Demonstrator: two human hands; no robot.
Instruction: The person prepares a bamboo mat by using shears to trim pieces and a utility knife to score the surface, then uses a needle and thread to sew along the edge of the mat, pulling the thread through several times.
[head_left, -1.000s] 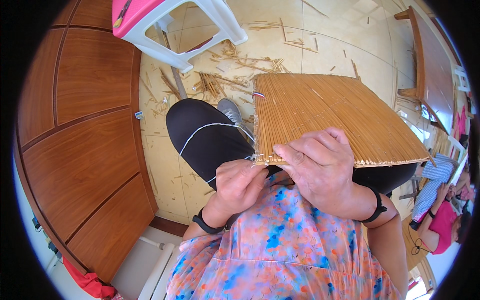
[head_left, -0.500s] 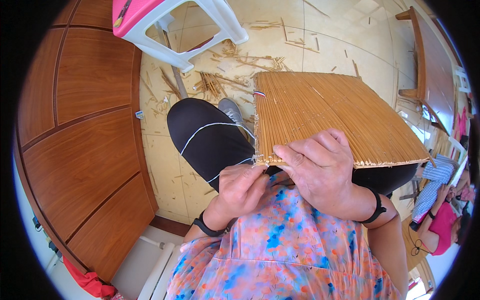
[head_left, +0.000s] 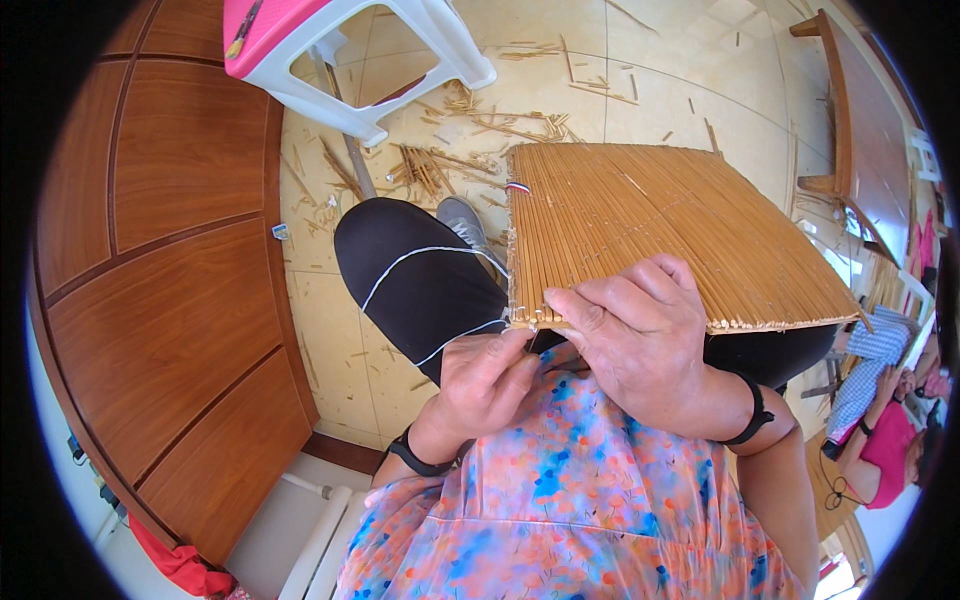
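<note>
A flat panel of tan plant stalks (head_left: 650, 220), laid side by side, rests across my lap with its cut, stitched edge toward me. My right hand (head_left: 645, 335) grips that near edge, thumb on top and fingers curled. At the panel's near left corner my left hand (head_left: 483, 375) is closed in a pinch. A thin, needle-like sliver shows by its fingertips, too small to name surely. White cord (head_left: 410, 257) runs from the panel's left side in a loop over my left knee and back toward the corner. A small striped band (head_left: 518, 187) sits on the left edge.
A pink-topped white stool (head_left: 425, 40) with a brush (head_left: 243, 30) on it stands at the far left. Stalk scraps (head_left: 430, 168) litter the tiled floor. Wooden cabinet doors (head_left: 185, 270) line the left side. At right are a wooden table (head_left: 880, 130) and another person (head_left: 885, 450).
Both hands stay at the panel's near edge. My left hand's fingers have shifted very slightly at the corner, and a thin sliver shows more clearly beside them.
</note>
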